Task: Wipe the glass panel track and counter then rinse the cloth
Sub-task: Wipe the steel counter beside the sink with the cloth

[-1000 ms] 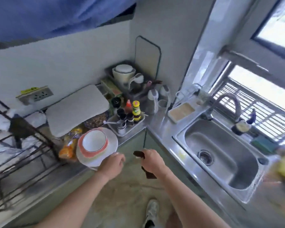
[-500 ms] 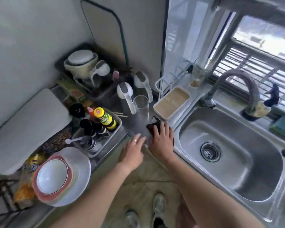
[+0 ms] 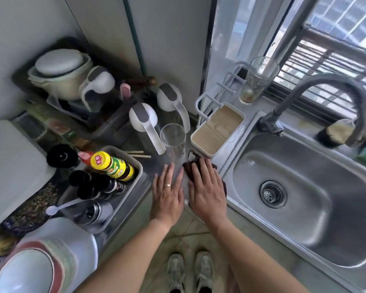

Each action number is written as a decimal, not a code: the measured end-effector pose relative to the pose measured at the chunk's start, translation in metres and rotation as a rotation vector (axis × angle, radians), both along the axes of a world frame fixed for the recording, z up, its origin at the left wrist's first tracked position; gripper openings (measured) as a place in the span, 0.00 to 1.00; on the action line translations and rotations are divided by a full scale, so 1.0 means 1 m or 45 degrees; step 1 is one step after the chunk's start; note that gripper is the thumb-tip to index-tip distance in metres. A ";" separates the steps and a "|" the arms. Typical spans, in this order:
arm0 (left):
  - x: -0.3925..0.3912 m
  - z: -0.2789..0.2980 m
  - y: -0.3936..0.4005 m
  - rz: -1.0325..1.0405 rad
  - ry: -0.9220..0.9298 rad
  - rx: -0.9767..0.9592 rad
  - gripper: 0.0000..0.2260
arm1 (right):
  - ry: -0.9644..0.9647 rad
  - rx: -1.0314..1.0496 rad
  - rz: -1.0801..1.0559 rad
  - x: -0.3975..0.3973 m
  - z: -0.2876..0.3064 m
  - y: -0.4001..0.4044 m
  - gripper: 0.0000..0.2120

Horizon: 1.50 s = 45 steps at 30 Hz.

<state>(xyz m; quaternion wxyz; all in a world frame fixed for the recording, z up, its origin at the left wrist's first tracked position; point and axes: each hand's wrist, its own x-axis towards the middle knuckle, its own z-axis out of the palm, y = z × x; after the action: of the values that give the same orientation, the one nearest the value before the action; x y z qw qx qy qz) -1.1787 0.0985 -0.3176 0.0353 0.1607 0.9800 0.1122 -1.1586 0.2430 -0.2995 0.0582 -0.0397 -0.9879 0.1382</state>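
A dark brown cloth (image 3: 189, 168) lies on the steel counter (image 3: 145, 187) at the inside corner, just left of the sink (image 3: 309, 208). My right hand (image 3: 207, 187) presses flat on the cloth with the fingers spread. My left hand (image 3: 168, 191) rests flat on the bare counter right beside it, palm down, a ring on one finger. A tall clear glass (image 3: 173, 140) stands just beyond both hands' fingertips. The glass panel (image 3: 230, 39) rises behind the counter, next to the window; its track is mostly hidden by a white rack.
A white tray (image 3: 218, 129) with a rack stands beyond the cloth. Two white-lidded jugs (image 3: 144, 119), a condiment tray with bottles (image 3: 108, 166), stacked bowls on a plate (image 3: 40, 269) and a faucet (image 3: 334, 96) crowd the counter. Another glass (image 3: 260, 79) sits on the sill.
Both hands went from the counter's front edge by the plate to the corner beside the sink. The cloth, held up before, now lies pressed on the counter. The view tilted down and closer.
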 end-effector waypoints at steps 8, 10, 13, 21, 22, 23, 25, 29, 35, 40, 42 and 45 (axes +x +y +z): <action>0.000 -0.004 -0.002 0.000 -0.001 0.014 0.27 | -0.040 0.013 -0.018 -0.001 -0.004 -0.002 0.26; -0.001 -0.004 -0.002 -0.002 0.008 0.010 0.27 | -0.047 -0.023 0.005 0.001 -0.002 -0.001 0.26; -0.001 -0.003 -0.002 -0.003 0.037 0.007 0.26 | -0.001 -0.094 0.165 0.020 -0.002 0.008 0.25; 0.023 0.010 0.024 0.111 0.019 -0.077 0.26 | -0.014 -0.253 0.309 0.139 -0.005 0.083 0.23; 0.033 0.013 0.035 0.110 0.017 -0.078 0.26 | -0.026 -0.246 0.312 0.155 -0.006 0.099 0.23; 0.042 0.016 0.045 0.096 0.013 -0.079 0.25 | -0.039 -0.233 0.313 0.169 -0.005 0.113 0.24; 0.060 0.021 0.068 0.032 0.004 -0.072 0.24 | -0.061 -0.214 0.292 0.197 -0.005 0.139 0.23; 0.097 0.035 0.124 -0.052 0.015 -0.045 0.20 | -0.080 -0.176 0.208 0.274 0.001 0.202 0.24; 0.128 0.052 0.180 -0.187 -0.010 0.008 0.18 | -0.156 -0.088 -0.062 0.388 0.008 0.286 0.31; 0.151 0.051 0.202 -0.443 0.022 -0.024 0.20 | -0.084 -0.193 -0.426 0.380 0.005 0.234 0.27; 0.160 0.046 0.208 -0.467 0.025 -0.005 0.20 | -0.089 -0.253 -0.404 0.352 0.006 0.205 0.28; 0.168 0.038 0.214 -0.432 0.036 0.018 0.20 | -0.099 -0.307 -0.211 0.296 0.005 0.183 0.29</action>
<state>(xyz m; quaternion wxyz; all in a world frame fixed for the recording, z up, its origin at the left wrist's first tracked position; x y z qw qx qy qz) -1.0105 0.3123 -0.2794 0.0387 0.3256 0.9384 0.1091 -0.8625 0.4259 -0.2949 0.0258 -0.1330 -0.9590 0.2490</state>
